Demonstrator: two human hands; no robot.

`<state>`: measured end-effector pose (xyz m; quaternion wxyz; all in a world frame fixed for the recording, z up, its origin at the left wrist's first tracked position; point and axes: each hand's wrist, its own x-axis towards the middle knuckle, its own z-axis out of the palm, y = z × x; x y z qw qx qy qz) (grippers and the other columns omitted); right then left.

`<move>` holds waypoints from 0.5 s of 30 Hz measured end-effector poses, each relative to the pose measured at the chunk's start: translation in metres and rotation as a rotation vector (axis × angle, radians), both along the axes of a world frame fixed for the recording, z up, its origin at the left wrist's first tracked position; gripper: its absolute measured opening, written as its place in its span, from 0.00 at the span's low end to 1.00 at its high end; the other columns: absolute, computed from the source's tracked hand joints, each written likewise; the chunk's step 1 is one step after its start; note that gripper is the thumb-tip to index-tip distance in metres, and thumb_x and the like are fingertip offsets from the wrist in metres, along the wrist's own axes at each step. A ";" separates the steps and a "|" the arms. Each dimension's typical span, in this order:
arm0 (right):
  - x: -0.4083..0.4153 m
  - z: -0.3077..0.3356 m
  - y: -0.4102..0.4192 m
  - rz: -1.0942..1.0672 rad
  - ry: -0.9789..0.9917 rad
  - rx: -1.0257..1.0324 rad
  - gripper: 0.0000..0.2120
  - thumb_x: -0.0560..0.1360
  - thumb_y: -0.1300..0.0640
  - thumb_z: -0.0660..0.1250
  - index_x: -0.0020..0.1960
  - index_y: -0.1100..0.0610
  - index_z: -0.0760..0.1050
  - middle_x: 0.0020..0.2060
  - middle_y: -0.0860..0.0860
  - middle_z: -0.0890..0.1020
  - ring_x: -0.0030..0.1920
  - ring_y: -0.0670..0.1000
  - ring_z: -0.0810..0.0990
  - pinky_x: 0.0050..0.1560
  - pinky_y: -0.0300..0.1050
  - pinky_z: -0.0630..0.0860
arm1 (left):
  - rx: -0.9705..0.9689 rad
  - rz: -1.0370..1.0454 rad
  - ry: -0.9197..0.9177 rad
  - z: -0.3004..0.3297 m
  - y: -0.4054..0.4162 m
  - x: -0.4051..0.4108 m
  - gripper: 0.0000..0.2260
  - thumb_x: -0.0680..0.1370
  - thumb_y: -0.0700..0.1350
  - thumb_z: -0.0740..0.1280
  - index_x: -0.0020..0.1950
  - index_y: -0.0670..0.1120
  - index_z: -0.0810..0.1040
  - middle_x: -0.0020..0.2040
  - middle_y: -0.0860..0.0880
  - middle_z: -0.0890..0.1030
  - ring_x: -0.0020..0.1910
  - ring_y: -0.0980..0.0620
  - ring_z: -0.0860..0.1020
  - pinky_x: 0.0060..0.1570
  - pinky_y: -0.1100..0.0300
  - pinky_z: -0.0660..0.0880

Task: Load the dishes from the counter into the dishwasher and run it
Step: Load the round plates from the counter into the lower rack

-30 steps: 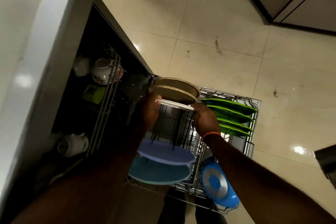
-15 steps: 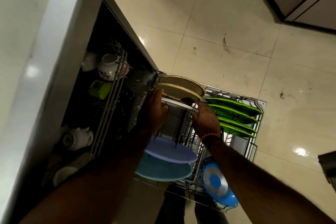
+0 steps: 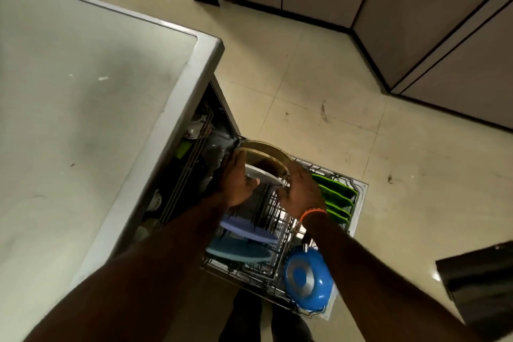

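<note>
Closest to me, a blue pan (image 3: 308,277) sits at the near corner of the pulled-out rack (image 3: 358,197), with two blue plates (image 3: 244,241) standing on edge next to it. Further in, left hand (image 3: 236,183) and right hand (image 3: 301,191) grip a white plate (image 3: 265,176) between them, just before two tan plates (image 3: 263,154). Green plates (image 3: 336,197) fill the right side.

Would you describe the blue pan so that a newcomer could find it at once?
Start at the pulled-out lower rack of the open dishwasher beneath the counter. Go to its near right corner, right of the flat lavender and teal plates. The blue pan stands on edge there, the only piece with a round silver disc on its base.
</note>
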<state>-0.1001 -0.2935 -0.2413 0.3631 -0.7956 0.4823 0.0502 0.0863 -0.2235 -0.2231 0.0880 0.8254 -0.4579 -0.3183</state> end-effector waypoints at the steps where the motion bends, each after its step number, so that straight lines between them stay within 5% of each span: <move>1: -0.003 0.009 -0.003 0.014 0.017 -0.019 0.40 0.77 0.46 0.69 0.81 0.51 0.52 0.79 0.55 0.60 0.78 0.58 0.59 0.77 0.57 0.61 | -0.003 -0.007 0.004 0.012 0.000 0.000 0.39 0.77 0.52 0.72 0.81 0.46 0.56 0.79 0.44 0.61 0.78 0.42 0.58 0.75 0.44 0.62; 6: -0.021 0.063 -0.004 0.082 0.088 -0.114 0.47 0.73 0.34 0.67 0.82 0.49 0.46 0.82 0.53 0.50 0.81 0.58 0.48 0.79 0.61 0.48 | -0.017 -0.083 0.003 0.075 0.016 -0.006 0.41 0.77 0.56 0.69 0.82 0.48 0.51 0.82 0.46 0.56 0.80 0.43 0.55 0.76 0.43 0.61; 15: -0.032 0.144 0.033 0.213 0.101 -0.236 0.48 0.71 0.30 0.64 0.81 0.48 0.46 0.82 0.53 0.48 0.81 0.59 0.46 0.78 0.65 0.48 | -0.099 -0.140 -0.246 0.160 0.080 -0.027 0.39 0.80 0.63 0.62 0.82 0.44 0.51 0.82 0.42 0.53 0.81 0.42 0.48 0.78 0.41 0.54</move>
